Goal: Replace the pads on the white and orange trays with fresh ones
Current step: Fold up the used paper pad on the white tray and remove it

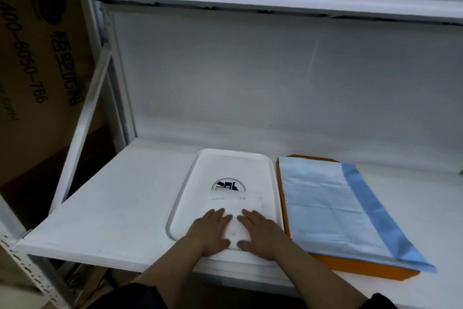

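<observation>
White tray (190, 183) lies flat on the white shelf (112, 196), near its front edge, long side running away from the person. A round dark logo (228, 185) shows on the tray floor. A white pad (246, 204), thin and partly see-through, lies over the near half of the tray and covers the lower edge of the logo.

Left hand (209, 229) rests palm down on the near left part of the pad, fingers straight and close together, holding nothing. Right hand (260, 231) lies the same way on the near right part, fingers flat, thumb turned inward toward the left thumb. A narrow strip of pad shows between the two hands.

Orange tray (350, 265) sits just beside the white tray, to its right, on the same shelf. A light blue pad (323, 206) covers most of it; a darker blue band (375, 213) runs along the pad's right edge and overhangs the tray.

A printed cardboard box (37, 70) stands to the left, behind the shelf frame.
</observation>
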### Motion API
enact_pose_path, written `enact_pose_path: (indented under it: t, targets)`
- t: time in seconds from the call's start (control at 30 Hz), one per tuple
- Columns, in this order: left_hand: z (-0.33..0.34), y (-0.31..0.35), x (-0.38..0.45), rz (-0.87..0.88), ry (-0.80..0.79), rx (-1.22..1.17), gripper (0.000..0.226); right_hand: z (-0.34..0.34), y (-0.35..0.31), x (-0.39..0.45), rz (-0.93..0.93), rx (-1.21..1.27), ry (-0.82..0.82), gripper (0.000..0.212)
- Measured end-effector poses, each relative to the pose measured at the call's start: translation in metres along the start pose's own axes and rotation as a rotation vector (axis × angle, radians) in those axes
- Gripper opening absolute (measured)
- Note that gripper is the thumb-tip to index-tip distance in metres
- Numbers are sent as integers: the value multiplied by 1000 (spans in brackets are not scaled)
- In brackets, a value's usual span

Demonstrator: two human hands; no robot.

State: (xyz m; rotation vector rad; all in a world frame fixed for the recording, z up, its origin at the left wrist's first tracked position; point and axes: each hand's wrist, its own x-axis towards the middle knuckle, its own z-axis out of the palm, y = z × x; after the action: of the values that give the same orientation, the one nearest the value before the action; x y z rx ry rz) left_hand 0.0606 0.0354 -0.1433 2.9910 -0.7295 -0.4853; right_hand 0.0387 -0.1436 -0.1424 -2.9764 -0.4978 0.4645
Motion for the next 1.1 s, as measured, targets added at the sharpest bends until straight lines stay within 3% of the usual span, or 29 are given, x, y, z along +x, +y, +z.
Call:
enact_pose_path:
  t: [0.33, 0.47, 0.6, 0.67, 0.83, 0.93, 1.0, 1.1]
  targets:
    - [-8, -15, -1, -4, -20, 75, 78, -12, 1, -9, -45, -196, -10, 67]
    - [-9, -17, 3, -20, -36, 42, 81, -13, 1, -2, -26, -140, -21, 79]
    - [-10, -9, 3, -32, -19, -10, 77, -14, 3, -2, 48, 31, 73, 59]
    - [-11, -9, 2, -37, 48, -23, 63, -15, 8, -2, 78, 119, 126, 52]
    - [-16, -18, 0, -148, 215, -324, 25, -20, 17, -7, 75, 325, 154, 45]
    - [-18, -28, -3, -160, 228, -522, 5, -20, 21, -6, 116, 446, 256, 20]
    - [-19, -33, -5, -197, 253, -646, 15, -19, 22, -3, 164, 538, 319, 10]
    - [-15, -41, -4, -283, 263, -791, 29, -18, 17, 2, 248, 651, 360, 17]
